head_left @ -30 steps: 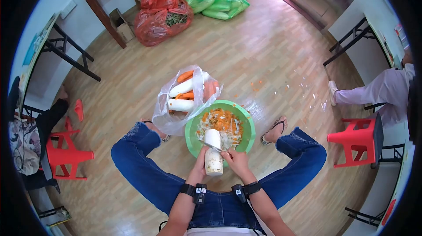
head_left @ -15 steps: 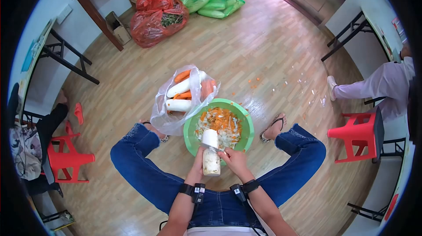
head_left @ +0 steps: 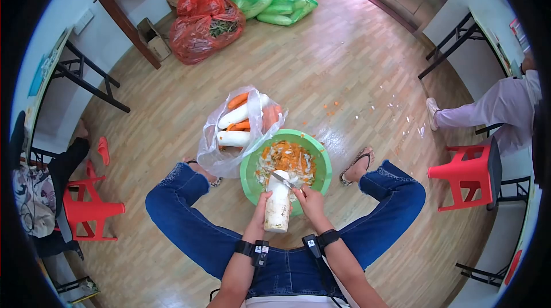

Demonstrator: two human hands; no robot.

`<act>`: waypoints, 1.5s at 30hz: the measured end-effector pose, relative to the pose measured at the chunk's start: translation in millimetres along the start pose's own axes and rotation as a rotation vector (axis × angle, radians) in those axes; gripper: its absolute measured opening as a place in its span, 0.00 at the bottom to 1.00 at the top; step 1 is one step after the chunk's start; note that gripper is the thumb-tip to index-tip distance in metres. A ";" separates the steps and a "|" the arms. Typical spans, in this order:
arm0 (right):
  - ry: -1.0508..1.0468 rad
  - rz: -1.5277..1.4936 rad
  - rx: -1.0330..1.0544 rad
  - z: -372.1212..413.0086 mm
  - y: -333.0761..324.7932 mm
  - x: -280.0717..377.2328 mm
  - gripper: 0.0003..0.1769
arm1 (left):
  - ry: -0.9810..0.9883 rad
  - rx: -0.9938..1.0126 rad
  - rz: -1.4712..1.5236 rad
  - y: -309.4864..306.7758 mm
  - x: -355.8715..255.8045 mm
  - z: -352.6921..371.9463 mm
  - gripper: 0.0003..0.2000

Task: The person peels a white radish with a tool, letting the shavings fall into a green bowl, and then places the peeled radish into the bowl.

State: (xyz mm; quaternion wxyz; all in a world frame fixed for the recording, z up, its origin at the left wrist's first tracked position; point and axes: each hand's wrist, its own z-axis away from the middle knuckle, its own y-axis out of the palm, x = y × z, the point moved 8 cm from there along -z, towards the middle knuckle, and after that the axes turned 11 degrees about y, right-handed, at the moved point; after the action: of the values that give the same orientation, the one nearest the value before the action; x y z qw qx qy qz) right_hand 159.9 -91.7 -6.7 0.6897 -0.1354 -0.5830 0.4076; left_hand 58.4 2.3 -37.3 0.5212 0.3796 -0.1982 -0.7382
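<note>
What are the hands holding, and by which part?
Left hand: the white radish, by its side around mid-length. Right hand: a bladed tool, by its handle end.

Wood-look floor [head_left: 356,67] here, pale strips. Green basin [head_left: 328,161] sits right on it, clear plastic bag [head_left: 221,161] just beside. Orange scraps [head_left: 331,114] and white scraps [head_left: 422,131] are scattered off to the right. Bulging red bag [head_left: 198,47] and green bag [head_left: 298,4] farther back, plus red stools [head_left: 459,173] on both sides, red slipper [head_left: 103,150] near the left one.

Gap right of green basin [head_left: 247,176], bag [head_left: 213,157] left
</note>
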 end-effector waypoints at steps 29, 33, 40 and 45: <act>-0.067 0.029 -0.038 -1.4 3.5 5.0 0.23 | -0.004 0.013 0.104 4.8 -0.2 2.1 0.27; 0.153 -0.136 -0.035 -14.8 4.7 -22.7 0.24 | -0.075 0.066 0.045 13.4 0.2 14.9 0.28; 0.209 -0.265 -0.077 -7.7 2.0 -27.4 0.23 | -0.057 0.090 0.082 5.2 6.4 -1.4 0.28; 0.073 -0.129 0.132 17.8 -3.2 18.8 0.21 | 0.007 -0.053 0.109 -2.7 -3.5 -3.6 0.26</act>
State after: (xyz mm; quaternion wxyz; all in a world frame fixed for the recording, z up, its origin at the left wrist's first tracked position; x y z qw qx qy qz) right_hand 144.8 -85.3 13.5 0.7428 -0.0666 -0.5365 0.3948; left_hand 60.1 6.9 -40.3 0.5712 0.3569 -0.1973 -0.7123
